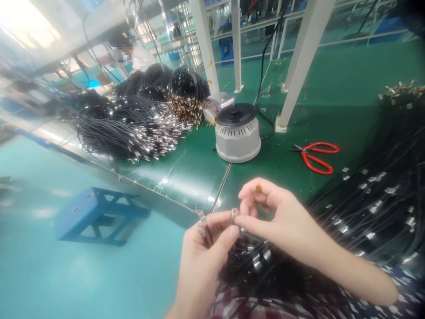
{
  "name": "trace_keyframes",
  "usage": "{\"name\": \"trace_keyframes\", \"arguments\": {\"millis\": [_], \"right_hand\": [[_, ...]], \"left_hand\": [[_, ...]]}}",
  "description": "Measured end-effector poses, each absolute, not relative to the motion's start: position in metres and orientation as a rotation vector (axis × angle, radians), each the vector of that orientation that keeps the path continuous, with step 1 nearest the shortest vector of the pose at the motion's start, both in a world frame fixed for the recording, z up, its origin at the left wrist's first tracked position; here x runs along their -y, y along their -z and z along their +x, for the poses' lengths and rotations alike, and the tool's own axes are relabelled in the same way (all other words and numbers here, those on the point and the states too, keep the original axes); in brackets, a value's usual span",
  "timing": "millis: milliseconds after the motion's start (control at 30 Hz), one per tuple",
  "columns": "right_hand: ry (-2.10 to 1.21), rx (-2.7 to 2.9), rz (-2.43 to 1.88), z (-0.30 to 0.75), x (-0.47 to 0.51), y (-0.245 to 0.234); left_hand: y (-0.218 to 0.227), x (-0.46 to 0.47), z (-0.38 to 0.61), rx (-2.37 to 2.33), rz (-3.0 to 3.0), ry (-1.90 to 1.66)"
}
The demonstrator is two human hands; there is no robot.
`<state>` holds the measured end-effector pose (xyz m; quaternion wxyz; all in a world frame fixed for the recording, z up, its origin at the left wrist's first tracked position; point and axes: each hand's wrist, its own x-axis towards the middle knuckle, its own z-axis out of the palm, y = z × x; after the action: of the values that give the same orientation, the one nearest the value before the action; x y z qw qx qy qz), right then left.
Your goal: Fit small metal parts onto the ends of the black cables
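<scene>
My left hand [207,254] is closed around black cables that end in small metal connectors [201,223]; two ends stick up between its fingers. Another metal cable connector [234,214] sits between its index fingertip and thumb. From the right, my right hand [272,212] meets that connector, thumb tip against it and fingers curled. A small amber-coloured patch [258,188] lies on one of its fingers. Below and right of both hands spreads a dark pile of black cables [372,212] with shiny metal ends.
Red-handled scissors or nippers [317,155] lie on the green tabletop [179,173]. Behind my hands stands a round grey device with a black disc top [237,137]. Cable bundles [133,124] fill the back left. A blue stool [96,217] is on the floor. A person [142,57] is beyond.
</scene>
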<state>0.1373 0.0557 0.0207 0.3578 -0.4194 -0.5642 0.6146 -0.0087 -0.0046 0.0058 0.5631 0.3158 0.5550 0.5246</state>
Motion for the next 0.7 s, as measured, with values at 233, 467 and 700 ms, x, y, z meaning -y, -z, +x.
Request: {"name": "trace_keyframes", "arguments": {"millis": [233, 467, 700], "right_hand": [[-1.592, 1.438, -1.078, 0.137, -0.054, -0.016], [-1.676, 1.398, -1.066, 0.14, -0.057, -0.01], [-1.659, 1.355, -1.069, 0.141, -0.055, -0.011]], "left_hand": [[-0.002, -0.001, -0.008, -1.329, 0.648, -1.279], [-0.002, 0.0, -0.01, -1.276, 0.644, -1.222], [-0.003, -0.002, -0.013, -1.237, 0.603, -1.159]]}}
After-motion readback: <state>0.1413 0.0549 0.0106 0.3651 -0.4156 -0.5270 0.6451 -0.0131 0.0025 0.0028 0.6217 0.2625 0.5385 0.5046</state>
